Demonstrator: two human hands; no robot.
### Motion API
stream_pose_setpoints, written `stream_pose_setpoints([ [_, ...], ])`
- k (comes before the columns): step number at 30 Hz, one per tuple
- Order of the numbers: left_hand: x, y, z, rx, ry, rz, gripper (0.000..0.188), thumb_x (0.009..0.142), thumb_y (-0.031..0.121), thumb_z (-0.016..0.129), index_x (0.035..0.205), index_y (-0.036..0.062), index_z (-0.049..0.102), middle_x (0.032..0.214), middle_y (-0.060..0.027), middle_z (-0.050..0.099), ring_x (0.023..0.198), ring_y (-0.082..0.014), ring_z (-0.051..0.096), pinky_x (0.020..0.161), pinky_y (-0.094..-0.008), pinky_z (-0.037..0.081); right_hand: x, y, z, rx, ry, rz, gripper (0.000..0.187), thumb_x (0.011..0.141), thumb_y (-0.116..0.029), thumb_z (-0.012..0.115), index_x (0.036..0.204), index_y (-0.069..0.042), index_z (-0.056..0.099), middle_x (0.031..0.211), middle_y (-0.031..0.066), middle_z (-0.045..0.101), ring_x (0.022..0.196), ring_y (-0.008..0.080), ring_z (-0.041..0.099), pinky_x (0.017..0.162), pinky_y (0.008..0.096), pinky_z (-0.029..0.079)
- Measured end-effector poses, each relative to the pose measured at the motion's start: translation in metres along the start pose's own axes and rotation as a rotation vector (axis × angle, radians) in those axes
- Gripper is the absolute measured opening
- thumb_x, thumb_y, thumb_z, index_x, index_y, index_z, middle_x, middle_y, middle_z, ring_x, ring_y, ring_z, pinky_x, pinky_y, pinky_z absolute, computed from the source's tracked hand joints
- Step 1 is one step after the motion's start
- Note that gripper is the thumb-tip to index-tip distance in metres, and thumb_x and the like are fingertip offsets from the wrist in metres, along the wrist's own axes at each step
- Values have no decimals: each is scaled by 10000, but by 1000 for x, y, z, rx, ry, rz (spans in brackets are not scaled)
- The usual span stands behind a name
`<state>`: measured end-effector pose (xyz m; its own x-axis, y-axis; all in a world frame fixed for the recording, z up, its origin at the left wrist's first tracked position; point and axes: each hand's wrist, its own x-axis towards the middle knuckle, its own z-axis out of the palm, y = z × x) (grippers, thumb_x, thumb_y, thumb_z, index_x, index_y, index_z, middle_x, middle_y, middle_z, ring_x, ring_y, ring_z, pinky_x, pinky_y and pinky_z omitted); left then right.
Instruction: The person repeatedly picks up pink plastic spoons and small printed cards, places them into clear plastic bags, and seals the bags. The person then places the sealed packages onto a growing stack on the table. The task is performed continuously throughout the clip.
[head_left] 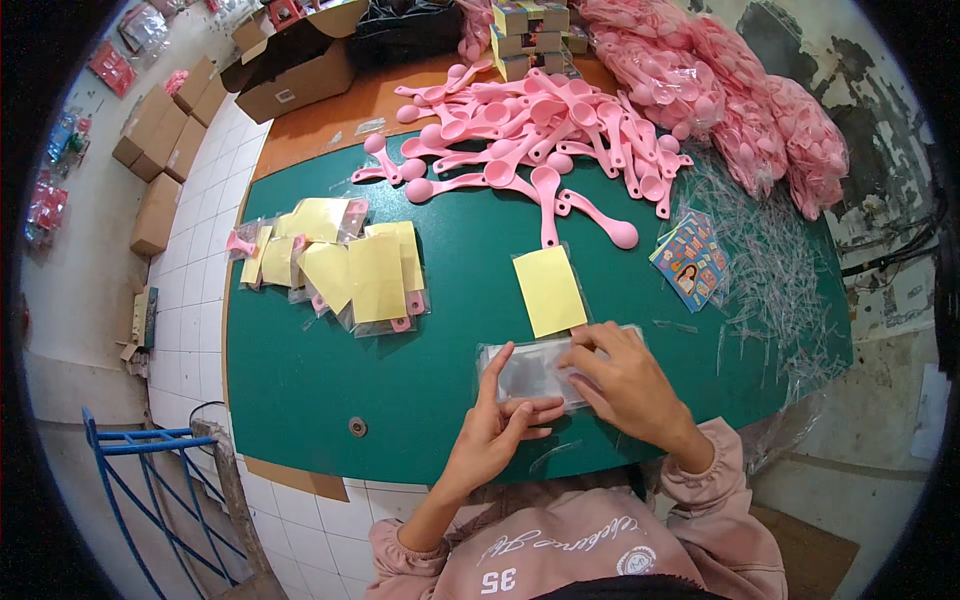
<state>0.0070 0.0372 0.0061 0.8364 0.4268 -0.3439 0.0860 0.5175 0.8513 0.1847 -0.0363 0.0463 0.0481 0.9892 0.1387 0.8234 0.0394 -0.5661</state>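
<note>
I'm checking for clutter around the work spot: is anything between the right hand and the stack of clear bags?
Nothing visible: the right hand is directly over the right part of the stack of clear bags. The left hand is at the stack's near left; the yellow card lies beyond it.

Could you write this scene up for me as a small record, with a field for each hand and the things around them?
Left hand: at the left part of a stack of clear sleeves, fingers spread
Right hand: over the stack's right part, fingers bent
Just beyond the stack: yellow card
Left on table: packets with yellow cards
Right on table: blue printed cards, clear plastic strips
Far side: loose pile of pink spoons
Surface: green tabletop
</note>
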Motion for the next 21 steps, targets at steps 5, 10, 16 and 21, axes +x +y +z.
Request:
stream_pose_setpoints([
  [5,-7,3,5,148,50,-5,580,927,37,342,1385,155,6,1114,-222,543,1010,-278,572,808,-349,496,-7,8,0,-124,-188,-110,195,712,-108,619,875,-67,521,894,90,494,910,268,492,759,381,383],
  [10,-11,-1,9,253,114,73,579,909,10,360,1382,114,43,1144,-186,532,1035,-250,555,808,-331,491,-11,12,13,-171,-236,-129,201,729,-141,606,890,-66,511,877,79,497,867,255,500,720,363,378],
  [16,-12,-5,7,288,112,77,573,909,21,373,1377,96,52,1134,-181,544,1038,-242,552,808,-316,487,-13,22,20,-11,-227,-93,143,760,-143,609,835,-57,522,840,80,496,812,246,494,718,348,352],
  [21,-9,-1,7,290,110,59,513,915,44,381,1354,51,115,1095,-173,570,1009,-234,572,789,-310,498,-9,17,8,143,-209,-7,131,762,-136,589,854,-67,524,839,79,502,833,260,497,738,377,350],
])
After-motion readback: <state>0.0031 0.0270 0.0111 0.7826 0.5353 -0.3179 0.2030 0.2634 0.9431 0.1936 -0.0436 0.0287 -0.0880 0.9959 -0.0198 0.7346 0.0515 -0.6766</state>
